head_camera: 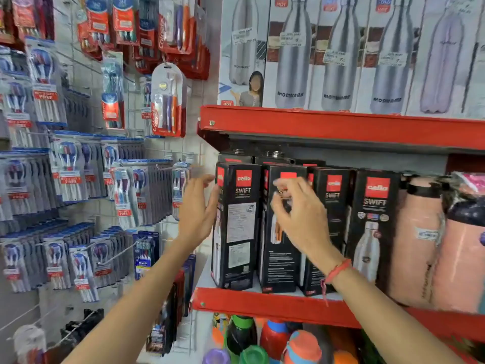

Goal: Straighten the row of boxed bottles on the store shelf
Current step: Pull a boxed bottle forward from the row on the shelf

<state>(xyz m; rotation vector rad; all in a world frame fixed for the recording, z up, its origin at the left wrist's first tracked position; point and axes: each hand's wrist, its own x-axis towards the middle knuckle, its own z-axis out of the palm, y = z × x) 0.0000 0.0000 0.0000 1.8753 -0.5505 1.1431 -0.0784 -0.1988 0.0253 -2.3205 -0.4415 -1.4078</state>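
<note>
Here, left hand (195, 208) flat against matte black carton (237, 227) — seemingly touching.

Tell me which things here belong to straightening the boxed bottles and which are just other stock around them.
Part of the job:
- four black boxed bottles on the middle red shelf
- left hand flat against the leftmost box
- right hand in front of the second box

Just around:
- pink flasks
- white bottle boxes above
- hanging toothbrush packs
- coloured bottles below
</note>
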